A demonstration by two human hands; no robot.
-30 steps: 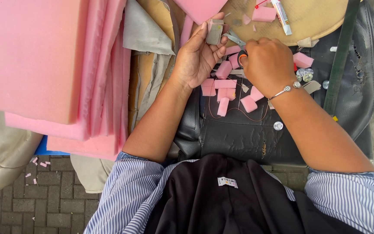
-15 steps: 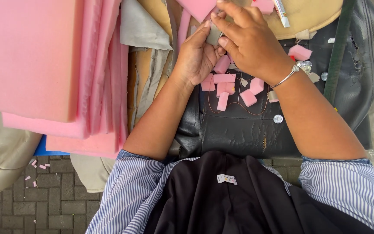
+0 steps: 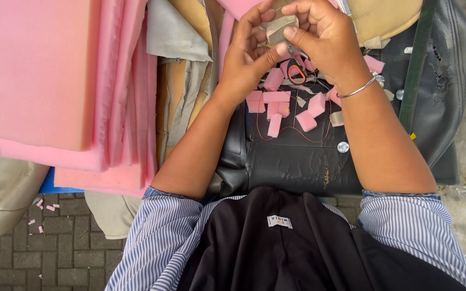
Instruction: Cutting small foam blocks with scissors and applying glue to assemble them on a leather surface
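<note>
Both hands top centre: left hand (image 3: 249, 56) and right hand (image 3: 324, 37) pinch a small grey patch (image 3: 279, 28) between fingertips, raised for close work above pink foam scraps (image 3: 276, 97).

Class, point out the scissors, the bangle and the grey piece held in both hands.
Scissors (image 3: 296, 71), head view, on the orange handle loop.
Bangle (image 3: 358, 90), head view, on the band at the wrist.
Grey piece (image 3: 279, 30), head view, on its face between the fingers.

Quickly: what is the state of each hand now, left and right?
Left hand: closed, pinching the small grey piece.
Right hand: closed, pinching the same grey piece from the other side.
</note>
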